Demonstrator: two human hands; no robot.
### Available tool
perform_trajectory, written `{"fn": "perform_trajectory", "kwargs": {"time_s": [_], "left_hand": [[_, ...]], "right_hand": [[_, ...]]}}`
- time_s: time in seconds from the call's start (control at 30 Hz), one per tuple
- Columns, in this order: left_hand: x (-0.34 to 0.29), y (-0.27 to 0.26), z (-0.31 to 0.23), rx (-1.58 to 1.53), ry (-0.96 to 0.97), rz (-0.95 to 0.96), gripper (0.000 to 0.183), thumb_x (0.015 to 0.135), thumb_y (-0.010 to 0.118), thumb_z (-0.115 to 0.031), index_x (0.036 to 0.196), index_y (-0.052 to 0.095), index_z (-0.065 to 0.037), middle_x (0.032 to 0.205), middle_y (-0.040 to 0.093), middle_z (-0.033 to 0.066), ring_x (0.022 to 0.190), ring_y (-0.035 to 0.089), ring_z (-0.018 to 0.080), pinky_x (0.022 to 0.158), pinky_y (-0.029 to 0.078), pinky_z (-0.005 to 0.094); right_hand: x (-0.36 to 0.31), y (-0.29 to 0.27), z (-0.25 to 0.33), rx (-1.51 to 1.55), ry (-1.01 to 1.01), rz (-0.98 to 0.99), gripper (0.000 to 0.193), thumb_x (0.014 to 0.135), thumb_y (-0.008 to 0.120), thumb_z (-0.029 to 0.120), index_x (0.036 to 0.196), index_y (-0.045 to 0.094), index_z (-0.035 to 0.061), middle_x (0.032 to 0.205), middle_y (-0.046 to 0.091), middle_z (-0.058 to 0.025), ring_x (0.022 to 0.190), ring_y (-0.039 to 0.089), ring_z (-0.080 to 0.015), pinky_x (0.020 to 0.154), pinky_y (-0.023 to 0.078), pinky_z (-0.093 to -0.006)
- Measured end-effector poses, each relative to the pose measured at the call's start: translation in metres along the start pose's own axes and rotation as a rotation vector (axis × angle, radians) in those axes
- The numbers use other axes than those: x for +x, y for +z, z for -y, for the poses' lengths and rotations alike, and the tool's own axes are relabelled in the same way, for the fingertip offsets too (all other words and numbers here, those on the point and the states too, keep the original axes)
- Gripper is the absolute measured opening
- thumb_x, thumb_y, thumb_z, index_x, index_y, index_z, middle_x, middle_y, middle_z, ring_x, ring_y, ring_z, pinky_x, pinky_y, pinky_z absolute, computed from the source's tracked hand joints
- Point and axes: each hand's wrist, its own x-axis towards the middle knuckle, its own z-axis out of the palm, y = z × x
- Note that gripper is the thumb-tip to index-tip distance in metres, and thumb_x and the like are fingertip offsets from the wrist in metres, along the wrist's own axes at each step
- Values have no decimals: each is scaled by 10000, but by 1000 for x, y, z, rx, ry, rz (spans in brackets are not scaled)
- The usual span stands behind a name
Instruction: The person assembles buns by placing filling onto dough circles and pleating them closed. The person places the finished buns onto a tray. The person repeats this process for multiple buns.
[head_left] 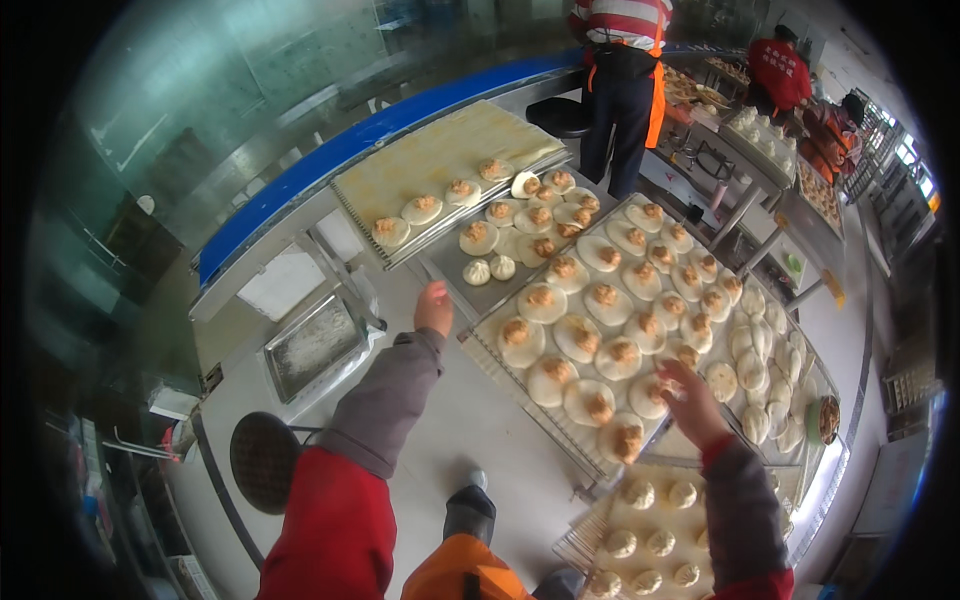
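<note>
My left hand (435, 308) is held over the gap near the steamed-bun table, close to two pleated buns (490, 270). Its fingers are foreshortened, so their grip is unclear; nothing shows in it. Over the right edge of the large rack, my right hand (692, 402) has its thumb and fingers apart, at the edge of a flat dough round with filling (650, 396). Rows of dough rounds, each topped with a lump of orange-brown filling (605, 295), cover this rack (548, 432).
A yellowish tray (430, 160) with several filled rounds lies far left. Plain dough pieces (755, 370) lie right, beside a bowl of filling (828, 418). Pleated buns (660, 542) sit on a lower tray. A floury metal pan (315, 345) and round stool (265, 462) stand left. Co-workers stand beyond.
</note>
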Motion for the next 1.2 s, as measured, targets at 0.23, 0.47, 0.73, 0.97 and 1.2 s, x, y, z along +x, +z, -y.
{"fn": "perform_trajectory", "kwargs": {"time_s": [0.23, 0.47, 0.73, 0.97, 1.2], "left_hand": [[53, 13, -16, 260, 283, 236, 641, 768, 751, -146, 1346, 500, -29, 1340, 534, 196, 1224, 517, 371, 1037, 437, 432], [69, 26, -3, 331, 295, 362, 672, 751, 798, -140, 1342, 497, -30, 1247, 596, 164, 1153, 535, 349, 985, 435, 436], [48, 17, 35, -286, -62, 337, 394, 860, 661, -49, 1237, 547, -24, 1164, 617, 120, 1060, 602, 270, 889, 507, 357], [26, -36, 6, -956, -670, 282, 462, 1031, 459, -441, 1351, 496, -110, 1279, 570, 95, 1111, 582, 245, 969, 475, 431], [-31, -71, -106, -1421, -739, 357, 572, 1034, 317, -597, 1174, 577, -107, 1100, 626, 67, 1042, 590, 238, 922, 480, 417]], "right_hand": [[260, 198, 93, -322, -223, 111, 594, 818, 722, 162, 1370, 517, 86, 1357, 556, -163, 1282, 505, -346, 1050, 422, -448], [312, 268, 87, -692, -427, 200, 614, 823, 731, 248, 1387, 516, 133, 1379, 558, -66, 1376, 426, -262, 1165, 271, -476], [312, 275, 107, -742, -531, 251, 473, 749, 747, 204, 1200, 615, 153, 1128, 618, -55, 1161, 566, -243, 1060, 389, -463], [291, 275, 148, -278, -538, 290, 443, 747, 743, 166, 1175, 635, 127, 1154, 625, -81, 1090, 597, -307, 965, 456, -425], [205, 215, 199, -34, -541, 114, 545, 703, 812, 71, 1215, 624, 90, 1253, 619, -113, 1123, 592, -331, 927, 493, -431]]}}
